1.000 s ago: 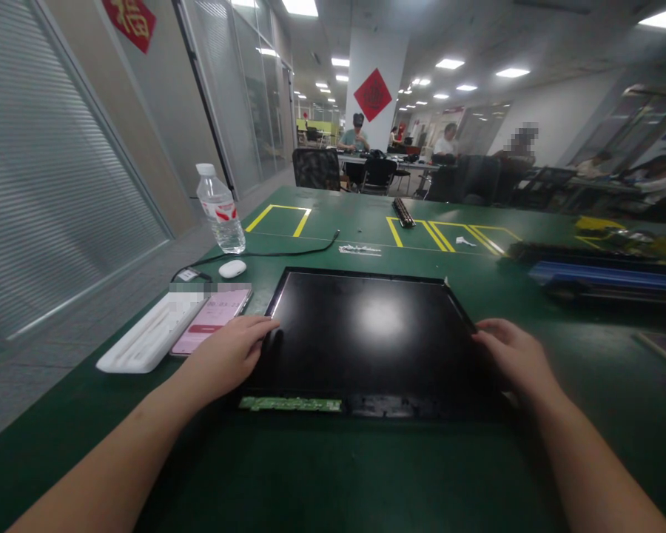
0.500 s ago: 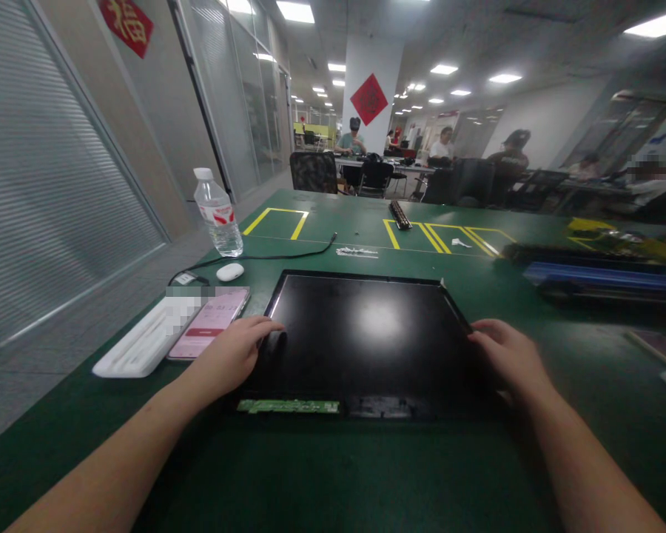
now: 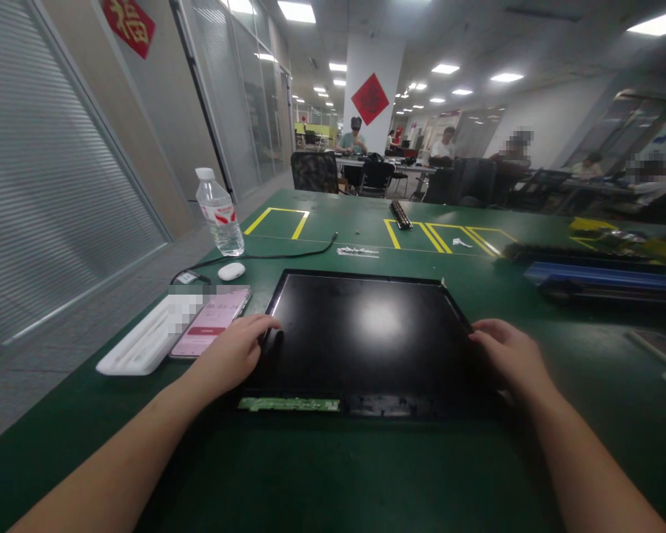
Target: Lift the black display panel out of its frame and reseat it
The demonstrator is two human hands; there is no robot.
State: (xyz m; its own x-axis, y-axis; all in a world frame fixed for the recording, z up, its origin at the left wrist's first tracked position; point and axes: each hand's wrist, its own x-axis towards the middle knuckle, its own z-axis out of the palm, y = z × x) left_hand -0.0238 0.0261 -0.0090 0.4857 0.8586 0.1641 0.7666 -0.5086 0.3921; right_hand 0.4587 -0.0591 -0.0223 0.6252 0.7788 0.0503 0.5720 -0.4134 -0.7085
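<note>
A black LCD screen panel (image 3: 333, 348) in a dark frame lies in front of me, with a bright light reflection on its face. My left hand (image 3: 243, 346) is closed on its left edge, the thumb over the face. At the right edge, my right hand (image 3: 508, 355) grips the frame between thumb and fingers; some fingertips are hidden behind the rim. Along the panel's near edge runs a narrow green circuit board (image 3: 288, 404). Beside my left hand are a phone (image 3: 208, 326) with a lit pink screen and a white flat case (image 3: 138, 344).
The green table (image 3: 322, 474) bears yellow tape marks (image 3: 280, 210). On the left stand a water bottle (image 3: 220, 215), a white earbud case (image 3: 231, 272) and a black cable (image 3: 277, 257). A blue-and-black long part (image 3: 604, 277) lies at right. People sit at tables farther back.
The view has shifted very slightly. Both hands stay on the panel's side edges, and the panel lies in the same place.
</note>
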